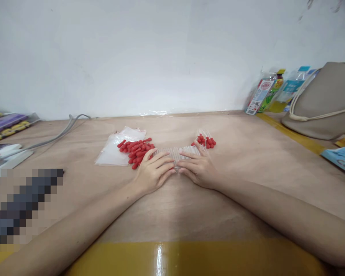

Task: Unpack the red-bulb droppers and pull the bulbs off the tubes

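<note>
A row of thin clear tubes lies side by side on the table between my hands. My left hand grips its left part, fingers over the top and thumb along the near edge. From the right, my right hand holds the other part in the same way. A loose heap of red rubber bulbs lies just beyond my left hand, partly on clear plastic bags. Beyond my right hand are several droppers, clear tubes with red bulbs on their ends. My palms hide both ends of the row.
Bottles and a carton stand at the back right, beside a grey-brown bag with a cord. A blue packet lies at the right edge. On the left are a grey cable and purple-and-yellow packs. A white wall closes the back.
</note>
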### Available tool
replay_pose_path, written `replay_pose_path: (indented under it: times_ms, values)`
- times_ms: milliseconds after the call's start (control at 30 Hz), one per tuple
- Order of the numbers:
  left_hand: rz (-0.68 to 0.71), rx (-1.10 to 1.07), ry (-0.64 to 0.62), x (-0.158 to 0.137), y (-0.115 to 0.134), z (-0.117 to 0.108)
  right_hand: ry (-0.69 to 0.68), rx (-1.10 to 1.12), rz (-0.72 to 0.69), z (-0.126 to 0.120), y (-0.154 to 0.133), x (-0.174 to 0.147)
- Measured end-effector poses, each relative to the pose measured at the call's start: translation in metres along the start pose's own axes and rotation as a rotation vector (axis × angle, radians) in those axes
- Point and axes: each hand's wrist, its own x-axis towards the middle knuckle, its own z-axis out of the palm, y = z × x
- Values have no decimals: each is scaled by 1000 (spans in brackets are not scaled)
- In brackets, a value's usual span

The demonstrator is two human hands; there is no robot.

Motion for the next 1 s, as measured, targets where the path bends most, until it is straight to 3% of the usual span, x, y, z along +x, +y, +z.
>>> replay_pose_path:
  times_ms: [333,567,800,1000]
  values:
    - [24,-22,-119,2,3,-8,25,61,-122,-7,-3,1]
    - [59,-8,-95,-5,-1,-13,35,82,-131,-11,4,-7]
    - [-97,3,134,-16,-24,-14,42,-102,56,-16,9,-7]
    - [-538,136,292,-7,-72,-31,-22,-210,227,-6,4,5]
